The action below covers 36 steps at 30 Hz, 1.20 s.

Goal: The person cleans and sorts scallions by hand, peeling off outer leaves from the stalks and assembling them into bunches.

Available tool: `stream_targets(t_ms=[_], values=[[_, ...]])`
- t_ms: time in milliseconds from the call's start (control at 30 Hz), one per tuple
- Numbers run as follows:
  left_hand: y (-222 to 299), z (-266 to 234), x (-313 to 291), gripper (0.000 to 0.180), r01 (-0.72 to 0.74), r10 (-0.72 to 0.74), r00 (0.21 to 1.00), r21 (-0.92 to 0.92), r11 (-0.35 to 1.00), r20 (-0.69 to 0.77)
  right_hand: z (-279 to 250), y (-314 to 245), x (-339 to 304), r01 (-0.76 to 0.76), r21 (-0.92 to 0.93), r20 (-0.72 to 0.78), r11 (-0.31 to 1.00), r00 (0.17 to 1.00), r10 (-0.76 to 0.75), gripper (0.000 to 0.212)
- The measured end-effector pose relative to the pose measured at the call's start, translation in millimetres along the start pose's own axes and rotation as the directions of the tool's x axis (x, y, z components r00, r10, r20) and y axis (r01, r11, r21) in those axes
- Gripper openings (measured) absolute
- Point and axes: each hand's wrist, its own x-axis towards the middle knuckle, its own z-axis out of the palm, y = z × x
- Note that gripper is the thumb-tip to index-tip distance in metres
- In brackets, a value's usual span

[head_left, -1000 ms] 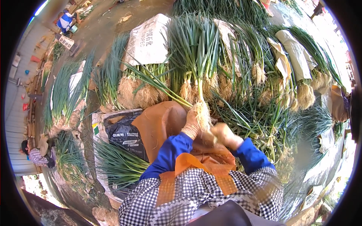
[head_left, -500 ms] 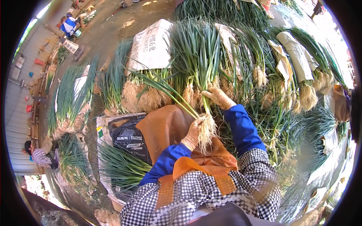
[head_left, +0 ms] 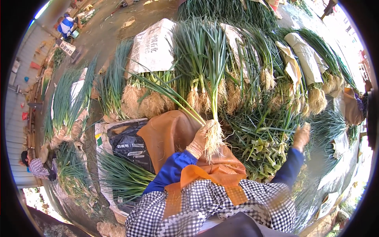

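In my gloved left hand (head_left: 197, 143), closed just above the roots, is a small bunch of green garlic (head_left: 214, 103), with long flat leaves and pale stringy roots. Some stalks stand straight out ahead; others slant to the left. My gloved right hand (head_left: 301, 137) is out at the right, apart from the bunch, over the edge of a heap of loose green leaves (head_left: 264, 126). Its fingers look curled together, and what they hold, if anything, is hard to make out. An orange-brown apron (head_left: 169, 128) covers my lap beneath the left hand.
Bundles with roots toward me stand ahead, some under a white sack (head_left: 153, 47) or a pale wrap (head_left: 304, 59). At my left lie a black plastic bag (head_left: 132, 144) and a leafy pile (head_left: 126, 173). Two people work farther left, one in checked sleeves (head_left: 38, 168).
My right hand has left the bunch's stalks and swung right over the leaf heap. The left hand keeps its hold, nearly in the same place. The view has shifted slightly.
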Motion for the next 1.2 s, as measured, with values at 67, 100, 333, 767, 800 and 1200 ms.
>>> stream_targets(t_ms=[67,100,333,767,800,1200], values=[[-8.6,10.9,8.5,0.015,0.001,0.001,0.999,0.06,0.998,-0.039,33.5,-48.1,-33.3,0.14,0.537,0.112,0.832,0.965,-0.235,0.031],[-8.3,15.6,3.0,0.015,-0.026,0.037,0.995,0.129,0.991,-0.088,54.1,-81.3,-49.2,0.114,0.759,0.171,0.642,0.915,-0.365,0.03],[-11.7,22.4,9.7,0.02,-0.247,0.391,0.914,0.621,0.744,-0.105,74.3,-252.3,-119.8,-0.61,0.789,0.362,-0.068,0.552,-0.752,0.022],[5.7,40.9,-30.5,0.019,-0.41,0.549,0.829,0.546,0.731,-0.112,102.3,-263.2,-115.3,-0.439,0.89,0.432,0.12,0.731,-0.529,0.019],[12.9,36.0,-44.5,0.017,-0.432,0.561,0.818,0.506,0.746,-0.129,106.9,-251.2,-104.2,-0.508,0.857,0.484,0.087,0.734,-0.476,0.019],[-21.9,21.7,-5.5,0.004,-0.166,0.452,0.853,0.688,0.707,-0.259,87.7,-280.2,-106.2,-0.503,0.858,0.438,0.105,0.61,-0.66,0.03]])
